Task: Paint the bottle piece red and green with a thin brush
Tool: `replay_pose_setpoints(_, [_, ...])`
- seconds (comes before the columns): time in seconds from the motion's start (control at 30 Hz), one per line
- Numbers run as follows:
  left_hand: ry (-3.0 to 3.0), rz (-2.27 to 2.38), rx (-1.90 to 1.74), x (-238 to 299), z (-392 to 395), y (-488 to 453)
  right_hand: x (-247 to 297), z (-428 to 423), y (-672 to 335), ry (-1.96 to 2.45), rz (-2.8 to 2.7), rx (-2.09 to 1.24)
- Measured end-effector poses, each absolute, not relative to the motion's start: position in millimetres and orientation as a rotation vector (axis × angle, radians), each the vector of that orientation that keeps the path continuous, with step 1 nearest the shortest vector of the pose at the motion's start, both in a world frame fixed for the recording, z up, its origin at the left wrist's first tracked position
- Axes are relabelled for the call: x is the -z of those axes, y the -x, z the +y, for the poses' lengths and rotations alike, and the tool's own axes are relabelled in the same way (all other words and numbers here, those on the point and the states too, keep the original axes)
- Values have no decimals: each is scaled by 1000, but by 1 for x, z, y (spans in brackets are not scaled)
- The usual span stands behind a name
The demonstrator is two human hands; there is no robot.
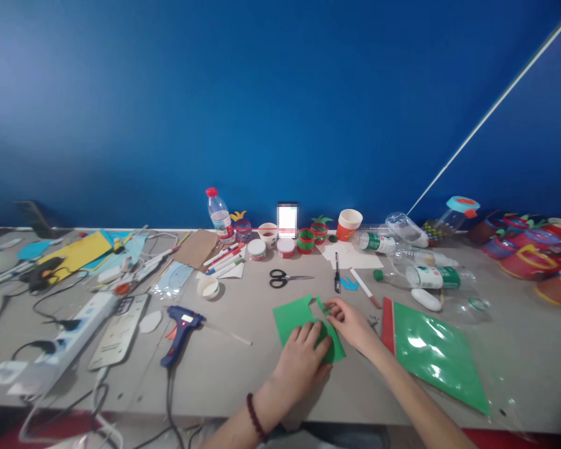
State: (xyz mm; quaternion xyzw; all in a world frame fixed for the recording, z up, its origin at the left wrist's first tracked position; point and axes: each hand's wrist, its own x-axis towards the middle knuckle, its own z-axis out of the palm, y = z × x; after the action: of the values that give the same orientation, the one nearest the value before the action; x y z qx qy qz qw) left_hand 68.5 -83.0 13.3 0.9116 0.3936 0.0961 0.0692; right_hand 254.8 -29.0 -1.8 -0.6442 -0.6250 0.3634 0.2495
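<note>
A sheet of green paper (290, 315) lies on the grey table with a notch cut into its far edge. My left hand (303, 355), a dark red bead bracelet at the wrist, rests palm down on the sheet with its fingers laid across it. At the sheet's far right corner, my right hand (341, 318) is closed, thumb and fingers pinching a small green paper piece (321, 305). Whether that piece is fully separate from the sheet I cannot tell. Beyond the hands lie black-handled scissors (280, 278), a utility knife (337, 274) and a blue paper cutout (349, 284).
To the left are a blue glue gun (182, 327), a white power strip (75, 337) and loose cables. A plastic pack of green paper (434, 349) lies right, near several plastic bottles (432, 276). Paper cups (349, 224) and a pixelated screen (287, 221) stand along the blue wall.
</note>
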Motion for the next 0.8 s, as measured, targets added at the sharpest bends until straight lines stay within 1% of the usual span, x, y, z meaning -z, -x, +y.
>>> replay_pose_setpoints(0.07, [-2748,1186,-271,-14,-83,-70,2,-29,-256,1741,-1705,-997])
replay_pose_setpoints(0.23, [-2735,1183,-269,-10,-84,-74,-5,-29,-255,1792,-1868,-872])
replay_pose_setpoints(0.33, [-2695,1216,-310,-5,-86,-74,-10,-32,-253,1803,-1911,-896])
replay_pose_setpoints(0.47, [-2653,1245,-385,0,-87,-73,-8,-36,-251,1809,-1867,-846])
replay_pose_setpoints(0.7, [-2705,1089,-390,-2,-82,-69,4,-32,-256,1795,-1806,-871])
replay_pose_setpoints(0.8, [-2708,1057,-377,-3,-80,-68,7,-31,-259,1751,-1842,-790])
